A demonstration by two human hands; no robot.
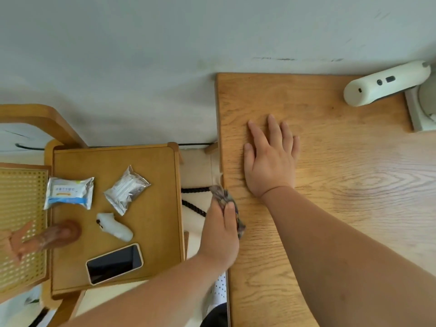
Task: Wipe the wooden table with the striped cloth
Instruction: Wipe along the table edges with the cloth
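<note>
Cloth bunched up at the table's left edge

The left hand (221, 234) has its fingers curled round the scrunched striped cloth (223, 196), right at the left edge of the wooden table (342, 190). The right hand (271, 161) lies flat on the tabletop just beside it, fingers straight and spread, holding nothing.

You had soft, even daylight, bright without harshness. A pale sheen lay on the right part of the wooden table (354, 175), so light appeared to fall from that side. Your right hand (271, 161) threw only a thin shadow along its left edge. The wide lens bowed the table's edges and the foot of the wall (141, 55). A brown object (56, 234) at far left was smeared with blur, and the striped cloth (225, 199) gripped in your left hand (221, 237) looked soft.
</note>
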